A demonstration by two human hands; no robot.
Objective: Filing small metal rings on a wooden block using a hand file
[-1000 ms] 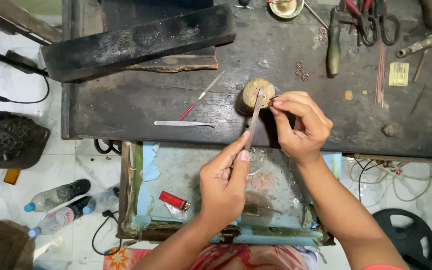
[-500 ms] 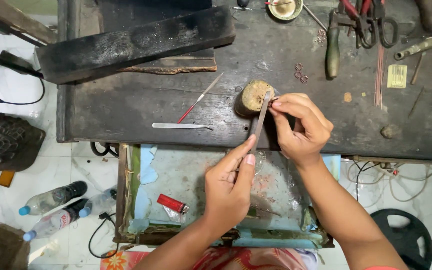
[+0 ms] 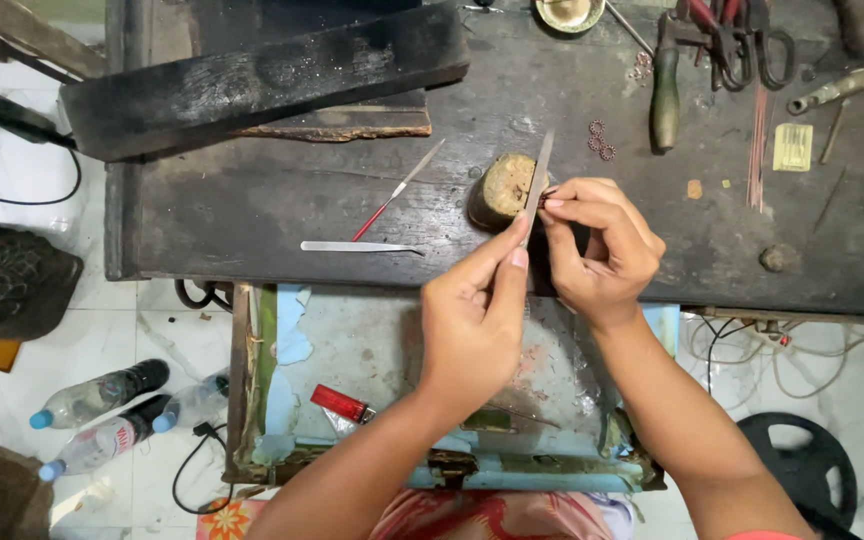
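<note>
My left hand [image 3: 472,320] grips a flat grey metal file [image 3: 538,180] by its lower end, the blade slanting up and away over the dark workbench [image 3: 252,215]. My right hand [image 3: 602,245] pinches something tiny against the file's edge; the piece is too small to make out. Both hands work right beside a short round wooden block [image 3: 502,190] standing on the bench.
On the bench lie steel tweezers [image 3: 357,246], a thin red-handled needle file [image 3: 397,190], small copper rings [image 3: 600,140], pliers and scissors [image 3: 732,40] and a dark wooden beam [image 3: 262,75]. An open drawer [image 3: 372,350] holds a red lighter [image 3: 340,403]. Plastic bottles [image 3: 102,400] lie on the tiled floor.
The file has slid forward, further over the wooden block, and my left hand has followed it toward the bench. My right hand has stayed put.
</note>
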